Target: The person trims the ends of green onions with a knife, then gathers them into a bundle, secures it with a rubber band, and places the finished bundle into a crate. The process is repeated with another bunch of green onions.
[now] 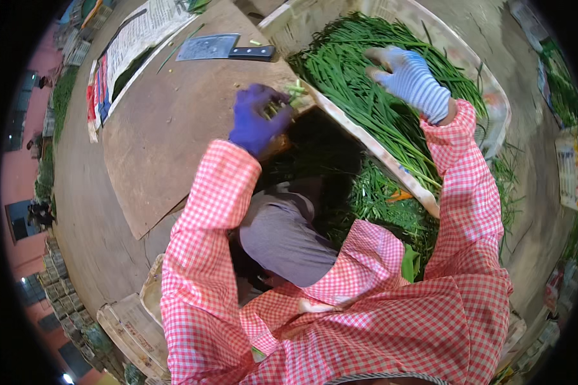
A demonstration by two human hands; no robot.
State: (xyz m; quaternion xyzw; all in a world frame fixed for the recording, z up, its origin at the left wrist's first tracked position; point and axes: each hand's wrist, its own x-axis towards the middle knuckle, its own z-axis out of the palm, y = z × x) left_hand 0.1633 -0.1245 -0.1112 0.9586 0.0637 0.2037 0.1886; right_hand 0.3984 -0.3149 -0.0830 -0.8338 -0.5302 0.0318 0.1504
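In a purple glove, my left hand curls its fingers around short pale green stalk pieces at the right edge of a brown board. Some of these pieces stick out past the fingertips. My right hand, in a blue-and-white striped glove with soiled fingertips, is over a heap of long green leaf stalks, thumb and fingers apart. The heap, which looks like garlic chives, fills a white foam crate. A cleaver with a black riveted handle lies flat on the board's far part.
Loose green trimmings lie below the crate's near wall, by my knee. A printed woven sack lies at the board's far left. Foam boxes stand at lower left. Stacked crates and greens line both sides of the concrete floor.
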